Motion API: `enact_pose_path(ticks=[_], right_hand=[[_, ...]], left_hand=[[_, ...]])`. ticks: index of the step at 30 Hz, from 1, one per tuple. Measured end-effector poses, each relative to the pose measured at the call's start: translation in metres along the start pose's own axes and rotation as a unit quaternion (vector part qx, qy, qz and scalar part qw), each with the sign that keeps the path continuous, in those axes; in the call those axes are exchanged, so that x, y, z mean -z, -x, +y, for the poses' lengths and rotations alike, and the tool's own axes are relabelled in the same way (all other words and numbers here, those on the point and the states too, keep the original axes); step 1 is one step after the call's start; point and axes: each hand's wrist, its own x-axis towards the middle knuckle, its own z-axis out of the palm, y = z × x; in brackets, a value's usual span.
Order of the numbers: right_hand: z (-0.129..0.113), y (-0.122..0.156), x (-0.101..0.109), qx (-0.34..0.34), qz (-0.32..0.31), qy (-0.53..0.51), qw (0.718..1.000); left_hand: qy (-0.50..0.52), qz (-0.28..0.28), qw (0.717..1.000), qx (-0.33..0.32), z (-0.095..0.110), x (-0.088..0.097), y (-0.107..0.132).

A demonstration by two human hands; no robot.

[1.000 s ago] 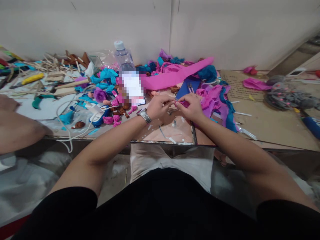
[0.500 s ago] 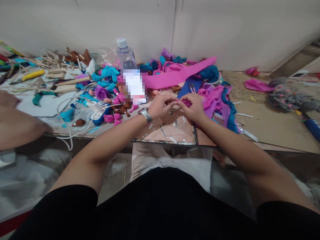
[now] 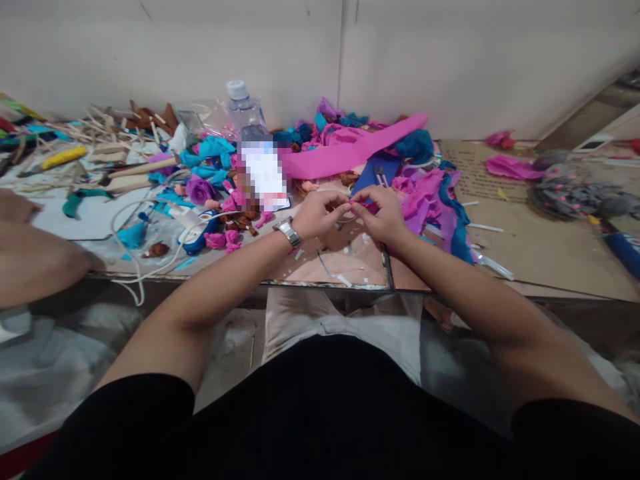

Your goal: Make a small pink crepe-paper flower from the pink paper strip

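My left hand [image 3: 319,215], with a metal watch on its wrist, meets my right hand [image 3: 384,215] at the fingertips above the near part of the table. Both are closed in a pinch on a small piece of magenta crepe paper [image 3: 371,208], mostly covered by the fingers. Beyond them lies a long pink crepe paper strip [image 3: 330,161]. To the right of my right hand, pink, purple and teal crepe paper [image 3: 425,193] is heaped. A phone [image 3: 266,177], its screen blurred out, stands left of my left hand.
Behind the phone is a clear bottle [image 3: 246,113] with a white cap. A white cable [image 3: 116,227] hangs over the table edge. Wooden sticks [image 3: 107,123] and a yellow-handled tool [image 3: 64,157] lie at left. Another person's arm [image 3: 40,260] rests there. Cardboard [image 3: 520,240] covers the right side.
The view has shifted slightly. Both hands stay together on the magenta crepe paper, with only small finger movement.
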Motion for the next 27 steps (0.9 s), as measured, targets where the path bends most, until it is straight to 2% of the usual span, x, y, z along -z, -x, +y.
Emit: enact_pose_path(ticks=[6, 15, 22, 27], right_hand=[[-0.0023, -0.0020, 0.0009, -0.011, 0.006, -0.032, 0.999], [-0.0053, -0.0001, 0.0005, -0.046, 0.003, -0.060, 0.997], [-0.0055, -0.0032, 0.0050, -0.018, -0.007, -0.006, 1.000], [-0.0100, -0.0044, 0.0080, -0.022, 0.004, 0.013, 1.000]], left_hand=[[0.009, -0.009, 1.000, 0.025, 0.0019, -0.0013, 0.0025], [0.003, -0.015, 1.000, 0.014, 0.0078, 0.0004, 0.0005], [0.035, -0.012, 0.999, 0.024, 0.0042, 0.0006, 0.0002], [0.042, -0.002, 0.999, 0.030, -0.0004, 0.0002, -0.0002]])
